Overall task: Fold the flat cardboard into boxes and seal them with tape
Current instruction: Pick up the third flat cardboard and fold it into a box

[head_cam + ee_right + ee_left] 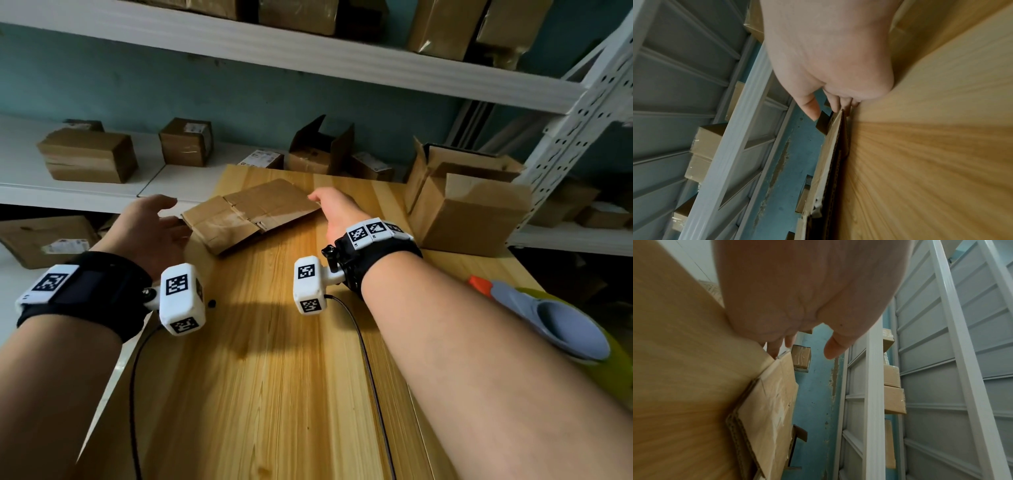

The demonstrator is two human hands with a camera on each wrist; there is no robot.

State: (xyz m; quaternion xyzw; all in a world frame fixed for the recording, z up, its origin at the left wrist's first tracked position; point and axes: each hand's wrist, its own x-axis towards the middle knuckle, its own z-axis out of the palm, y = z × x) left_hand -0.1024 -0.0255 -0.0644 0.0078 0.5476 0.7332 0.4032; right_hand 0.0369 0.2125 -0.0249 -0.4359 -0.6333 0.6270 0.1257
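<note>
A flat, creased piece of cardboard (253, 214) with old tape marks lies on the far part of the wooden table (274, 394). My left hand (174, 219) is at its left end. In the left wrist view the straight fingers (775, 350) touch the cardboard (768, 410) at its corner, and the thumb (833, 348) is held apart. My right hand (317, 202) is at the right edge. In the right wrist view its fingers (839, 104) reach the edge of the cardboard (830, 154), and the thumb (812, 108) hovers above without closing on it.
An open cardboard box (469, 212) stands at the table's back right. A grey tape dispenser (555, 322) with an orange tip lies by my right forearm. White shelves (68, 192) behind and left of the table hold several sealed boxes (89, 156).
</note>
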